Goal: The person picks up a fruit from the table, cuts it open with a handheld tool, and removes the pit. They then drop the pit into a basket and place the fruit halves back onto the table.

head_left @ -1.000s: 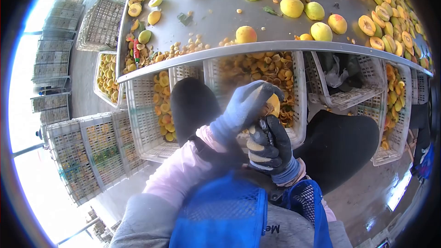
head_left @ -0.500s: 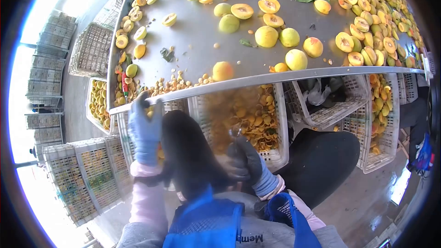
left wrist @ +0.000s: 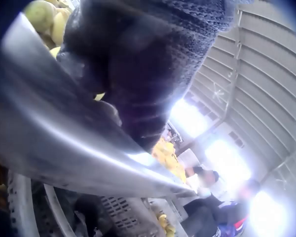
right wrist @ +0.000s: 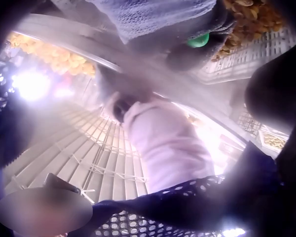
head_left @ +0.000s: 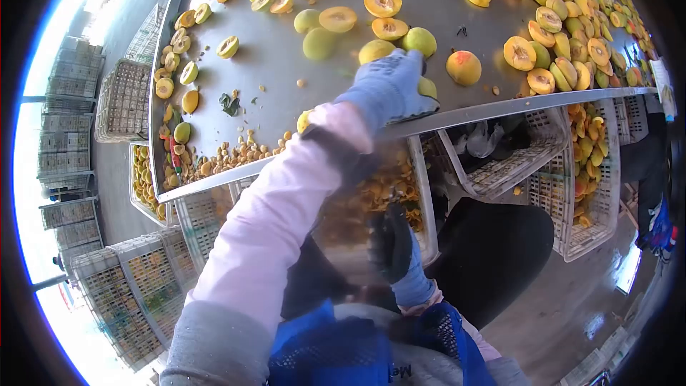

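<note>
Right hand [head_left: 395, 246] is low over the lap, fingers curled round something with a green end [right wrist: 198, 40] (right wrist view); the rest of that item is too blurred to ID. Black-trousered leg [head_left: 493, 257] alongside. Just beyond the hand, under the surface edge: pale crate [head_left: 426, 218] with fruit pieces in it. To its right, tilted crate [head_left: 493, 189] with a clear plastic bag [head_left: 484, 141].

Left arm, pink sleeve [head_left: 268, 207], reaches over the metal edge. Left hand [head_left: 393, 86] is gloved, palm down on the fruit at the front of the surface [head_left: 250, 111]. Green-yellow fruit [head_left: 427, 87] shows by its thumb side, a second whole fruit [head_left: 420, 40] at the fingertips. Can't tell if its fingers have closed on either.

Orange-blushed fruit [head_left: 464, 68] sits just right, apart from the hand. Pits [head_left: 250, 150] along the front edge, left. Farther: loose halves [head_left: 382, 3], then a big pile of halved fruit [head_left: 561, 21] far right.
</note>
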The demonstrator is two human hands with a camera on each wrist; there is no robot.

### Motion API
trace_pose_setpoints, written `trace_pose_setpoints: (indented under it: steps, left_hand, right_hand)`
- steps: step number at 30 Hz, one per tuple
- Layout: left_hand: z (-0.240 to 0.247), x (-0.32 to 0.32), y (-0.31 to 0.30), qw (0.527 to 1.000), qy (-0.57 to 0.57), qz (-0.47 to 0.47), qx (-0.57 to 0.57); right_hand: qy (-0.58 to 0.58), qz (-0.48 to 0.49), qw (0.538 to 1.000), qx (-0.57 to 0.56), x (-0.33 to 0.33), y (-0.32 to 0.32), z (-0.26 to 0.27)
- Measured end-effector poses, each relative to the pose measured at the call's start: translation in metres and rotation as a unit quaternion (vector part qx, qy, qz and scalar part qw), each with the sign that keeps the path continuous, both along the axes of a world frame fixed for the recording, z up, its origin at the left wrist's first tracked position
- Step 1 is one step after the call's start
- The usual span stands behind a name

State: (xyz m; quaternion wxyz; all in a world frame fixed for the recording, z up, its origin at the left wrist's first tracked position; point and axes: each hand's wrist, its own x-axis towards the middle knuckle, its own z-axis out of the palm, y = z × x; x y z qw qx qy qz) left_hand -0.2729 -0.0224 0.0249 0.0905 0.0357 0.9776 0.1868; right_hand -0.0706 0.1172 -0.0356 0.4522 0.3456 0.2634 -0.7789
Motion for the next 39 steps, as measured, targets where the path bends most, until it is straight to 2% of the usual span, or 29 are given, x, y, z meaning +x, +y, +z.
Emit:
trace_pose_setpoints:
  steps: [1, 3, 4, 5, 7, 8, 9, 11, 14, 15, 17, 19, 21, 22, 24, 25, 26, 27, 28, 29, 31, 34, 37, 38, 39]
  left_hand:
    - [0.004, 0.017, -0.008, 0.998, 0.025, 0.047, 0.031]
    - [0.012, 0.054, -0.024, 0.96, 0.079, 0.07, 0.261]
    - [0.013, 0.079, -0.024, 0.898, 0.054, 0.083, 0.428]
    - [0.012, 0.105, -0.021, 0.806, 0.026, 0.096, 0.583]
    - [0.009, 0.154, -0.015, 0.744, -0.1, 0.116, 0.65]
    - [0.004, 0.17, -0.012, 0.724, -0.126, 0.129, 0.665]
    - [0.004, 0.183, -0.003, 0.638, -0.112, 0.167, 0.744]
    - [0.009, 0.193, 0.012, 0.581, -0.056, 0.234, 0.778]
    - [0.002, 0.213, 0.012, 0.627, -0.044, 0.247, 0.738]
    - [0.003, 0.216, 0.01, 0.66, -0.025, 0.247, 0.709]
    - [0.006, 0.216, 0.003, 0.721, 0.014, 0.246, 0.648]
    - [0.031, 0.216, -0.014, 0.824, -0.066, 0.238, 0.509]
    - [0.029, 0.217, -0.037, 0.852, -0.147, 0.195, 0.463]
    - [0.029, 0.219, -0.041, 0.817, -0.158, 0.203, 0.516]
    - [0.007, 0.226, -0.044, 0.905, -0.013, 0.118, 0.408]
    - [0.004, 0.229, -0.038, 0.904, 0.021, 0.156, 0.398]
    - [0.006, 0.231, -0.031, 0.9, 0.055, 0.193, 0.387]
    - [0.013, 0.232, -0.012, 0.842, 0.051, 0.303, 0.443]
    - [0.006, 0.232, -0.003, 0.84, 0.108, 0.29, 0.445]
    - [0.002, 0.233, 0.008, 0.812, 0.132, 0.319, 0.471]
    - [-0.008, 0.236, 0.021, 0.743, 0.105, 0.39, 0.534]
    - [-0.004, 0.235, 0.036, 0.734, 0.165, 0.407, 0.518]
    - [-0.01, 0.237, 0.041, 0.654, 0.157, 0.435, 0.599]
    - [-0.011, 0.238, 0.041, 0.693, 0.173, 0.419, 0.56]
    - [-0.013, 0.238, 0.04, 0.73, 0.189, 0.402, 0.52]
  right_hand:
    - [0.027, -0.032, 0.999, 0.005, -0.003, 0.004, 0.0]
    - [0.079, -0.093, 0.992, 0.016, -0.009, 0.011, 0.008]
    - [0.12, -0.085, 0.989, 0.036, -0.012, 0.013, 0.015]
    - [0.16, -0.065, 0.984, 0.045, -0.011, 0.016, 0.017]
    - [0.226, -0.039, 0.971, 0.063, -0.005, 0.016, 0.02]
    - [0.25, -0.038, 0.965, 0.071, -0.002, 0.013, 0.023]
    - [0.273, -0.036, 0.958, 0.079, 0.002, 0.009, 0.025]
    - [0.341, 0.002, 0.931, 0.126, 0.004, 0.003, 0.028]
    - [0.388, 0.069, 0.902, 0.175, 0.007, -0.002, 0.038]
    - [0.398, 0.102, 0.892, 0.189, 0.007, -0.002, 0.042]
    - [0.439, 0.107, 0.87, 0.198, 0.01, -0.002, 0.036]
    - [0.47, 0.097, 0.855, 0.196, 0.011, -0.001, 0.035]
    - [0.495, 0.088, 0.844, 0.187, 0.004, 0.002, 0.037]
    - [0.508, 0.091, 0.836, 0.184, 0.0, 0.003, 0.038]
    - [0.553, 0.135, 0.78, 0.259, 0.002, 0.002, 0.046]
    - [0.575, 0.156, 0.747, 0.296, 0.002, 0.001, 0.048]
    - [0.554, 0.156, 0.764, 0.292, 0.007, 0.0, 0.051]
    - [0.625, 0.142, 0.701, 0.314, 0.013, -0.001, 0.046]
    - [0.689, 0.128, 0.631, 0.333, 0.021, -0.004, 0.039]
    - [0.697, 0.128, 0.617, 0.341, 0.023, -0.003, 0.037]
    - [0.714, 0.128, 0.589, 0.358, 0.025, -0.006, 0.04]
    - [0.693, 0.147, 0.615, 0.346, 0.026, -0.006, 0.04]
    - [0.709, 0.127, 0.596, 0.356, 0.03, -0.007, 0.033]
    - [0.717, 0.123, 0.577, 0.371, 0.032, -0.007, 0.03]
    - [0.743, 0.11, 0.534, 0.387, 0.033, -0.007, 0.023]
